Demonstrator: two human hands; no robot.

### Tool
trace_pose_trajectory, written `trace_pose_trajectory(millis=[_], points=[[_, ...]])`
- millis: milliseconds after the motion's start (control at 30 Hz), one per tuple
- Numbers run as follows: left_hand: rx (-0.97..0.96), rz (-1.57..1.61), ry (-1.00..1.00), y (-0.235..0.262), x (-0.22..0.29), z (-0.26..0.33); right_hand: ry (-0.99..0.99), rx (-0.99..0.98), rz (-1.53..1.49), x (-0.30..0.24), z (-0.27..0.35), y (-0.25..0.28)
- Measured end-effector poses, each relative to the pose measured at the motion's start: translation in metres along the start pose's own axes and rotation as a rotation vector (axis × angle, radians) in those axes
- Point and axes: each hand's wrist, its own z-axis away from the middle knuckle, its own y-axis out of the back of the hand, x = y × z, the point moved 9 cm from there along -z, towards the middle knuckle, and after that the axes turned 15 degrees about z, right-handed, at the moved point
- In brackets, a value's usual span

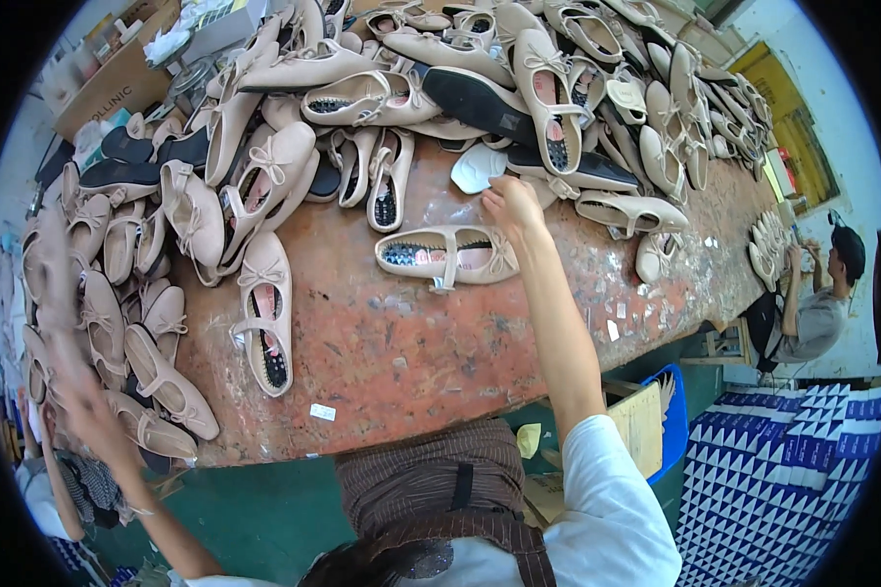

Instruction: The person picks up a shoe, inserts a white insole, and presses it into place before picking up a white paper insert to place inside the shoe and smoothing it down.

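Pinching white pad by edge with right hand, beyond crosswise shoe, likely sparing pad's face; reaching left of shoe with blurred left hand, leaving grip unclear.

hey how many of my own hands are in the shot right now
2: your left hand, blurred, by the shoes at far left; your right hand, at the white piece beyond the middle shoe. Neither is hidden.
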Motion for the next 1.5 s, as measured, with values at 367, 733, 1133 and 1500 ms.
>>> trace_pose_trajectory(millis=[367,733,1133,1500], points=[[-0.667,0.155,0.171,-0.21,0.161,0.113,-0.196,-0.166,-0.497,0.036,-0.078,0.008],[-0.527,0.878,0.172,-0.161,0.198,0.15,-0.148,-0.742,-0.755,0.039,0.246,0.021],[-0.486,0.695,0.092,-0.12,0.199,0.233,0.162,-0.408,-0.066,0.062,0.266,0.052],[-0.429,0.65,0.591,-0.151,0.152,0.26,1.154,-0.237,1.608,0.072,0.339,-0.02]])
